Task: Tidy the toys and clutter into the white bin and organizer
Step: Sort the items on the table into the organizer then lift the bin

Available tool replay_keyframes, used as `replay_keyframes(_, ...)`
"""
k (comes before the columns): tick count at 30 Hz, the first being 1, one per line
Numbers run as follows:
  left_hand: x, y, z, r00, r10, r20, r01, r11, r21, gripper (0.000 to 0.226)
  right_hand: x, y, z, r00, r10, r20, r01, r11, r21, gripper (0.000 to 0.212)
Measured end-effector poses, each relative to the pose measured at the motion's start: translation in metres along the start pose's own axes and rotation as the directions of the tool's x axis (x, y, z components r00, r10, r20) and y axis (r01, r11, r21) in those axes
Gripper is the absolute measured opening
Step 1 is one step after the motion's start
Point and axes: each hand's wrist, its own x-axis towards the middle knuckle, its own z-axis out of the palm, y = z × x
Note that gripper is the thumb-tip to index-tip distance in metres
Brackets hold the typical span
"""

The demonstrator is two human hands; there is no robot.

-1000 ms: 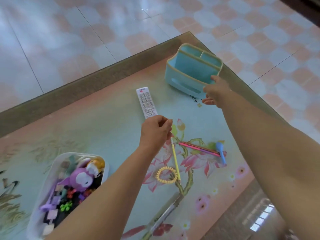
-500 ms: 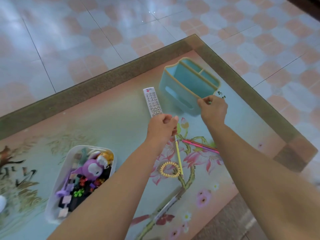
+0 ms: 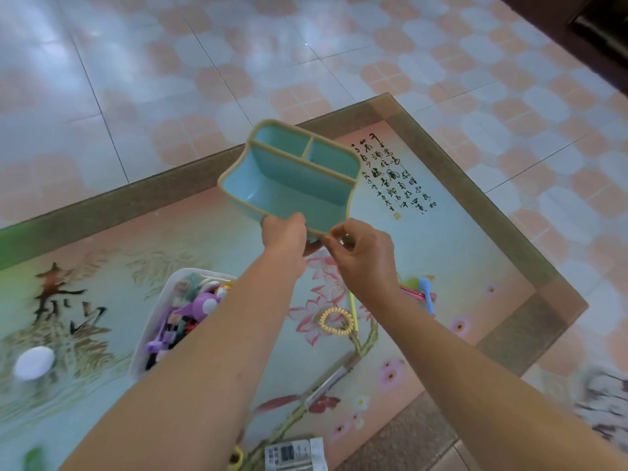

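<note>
- Where the view begins, at the near table edge, a flat packet (image 3: 295, 453) with dark print lies beside a small yellow ring (image 3: 238, 457), both half cut off.
- Two bare forearms reach from there over the glossy table (image 3: 482, 205), whose top carries painted pink flowers, leaves and black brush script.
- At the left sits one rounded white lump (image 3: 34, 362), blurred.
- One white bin (image 3: 154, 317), a smooth tub with rounded corners, holds a heap of small toys: a purple plush figure (image 3: 200, 305) on top and bright bits under it, too blurred to count.
- Right of the left arm lies one coiled yellow hair tie (image 3: 336, 321); a thin yellow stick (image 3: 353, 305) touches its right side.
- Beyond the right wrist lie one pink pen (image 3: 413, 294) and one blue spoon-shaped piece (image 3: 426, 294), close together.
- The left hand (image 3: 285, 236) grips the near rim of the organizer (image 3: 292, 185), fingers curled round the edge.
- The right hand (image 3: 363, 253) pinches that rim just beside it, fingers bent.
- The organizer is smooth teal plastic with a tan rim, tilted toward the camera, and has three empty compartments: one wide one near, two small ones behind.
- Past the table lies a shiny floor (image 3: 170, 62) of pink and white tiles.
</note>
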Motion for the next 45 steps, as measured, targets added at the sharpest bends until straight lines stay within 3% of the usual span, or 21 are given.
replay_keyframes(4,0.012,0.017,-0.031,0.995,0.080,-0.066,-0.077,0.996,0.047,0.043,0.002,-0.007,0.005,0.998,-0.039,0.047,0.031,0.985,0.171,0.008)
replay_keyframes(7,0.020,0.025,-0.057,0.992,0.077,-0.098,-0.066,0.992,0.106,0.035,0.022,0.003,0.014,0.999,0.052,0.006,-0.053,0.975,0.217,0.006)
replay_keyframes(11,0.041,0.023,-0.086,0.993,0.048,-0.110,-0.027,0.982,0.187,0.040,0.060,0.042,0.042,0.945,0.314,0.093,-0.312,0.950,-0.035,0.013)
replay_keyframes(14,0.057,0.016,-0.100,0.993,0.047,-0.106,-0.024,0.978,0.208,0.043,0.079,0.066,0.075,0.855,0.465,0.228,-0.426,0.882,-0.202,0.038)
replay_keyframes(19,0.072,0.006,-0.112,0.994,0.053,-0.094,-0.028,0.969,0.246,0.045,0.092,0.081,0.132,0.789,0.544,0.286,-0.412,0.813,-0.411,0.075)
replay_keyframes(24,0.069,0.005,-0.110,0.996,0.043,-0.073,-0.023,0.965,0.261,0.038,0.094,0.094,0.145,0.764,0.594,0.253,-0.436,0.763,-0.477,0.064)
replay_keyframes(27,0.061,0.007,-0.107,0.997,0.029,-0.071,-0.008,0.961,0.278,0.036,0.095,0.098,0.132,0.734,0.617,0.284,-0.519,0.779,-0.352,0.046)
replay_keyframes(31,0.048,0.010,-0.102,0.998,-0.003,-0.067,0.022,0.958,0.287,0.039,0.094,0.081,0.090,0.677,0.632,0.376,-0.697,0.716,0.052,0.018)
replay_keyframes(35,0.034,0.009,-0.099,0.999,-0.005,-0.053,0.021,0.954,0.301,0.041,0.097,0.049,0.031,0.744,0.513,0.428,-0.654,0.692,0.307,0.015)
replay_keyframes(39,0.017,0.004,-0.096,0.999,0.036,-0.036,-0.021,0.936,0.353,0.044,0.100,0.012,-0.036,0.778,0.341,0.527,-0.584,0.701,0.409,0.020)
replay_keyframes(42,-0.002,-0.001,-0.097,0.998,0.064,-0.024,-0.050,0.924,0.379,0.044,0.092,-0.019,-0.077,0.707,0.242,0.665,-0.588,0.724,0.361,0.039)
replay_keyframes(45,-0.025,-0.006,-0.100,0.995,0.094,-0.013,-0.082,0.918,0.389,0.043,0.078,-0.048,-0.100,0.619,0.275,0.735,-0.572,0.800,0.182,0.033)
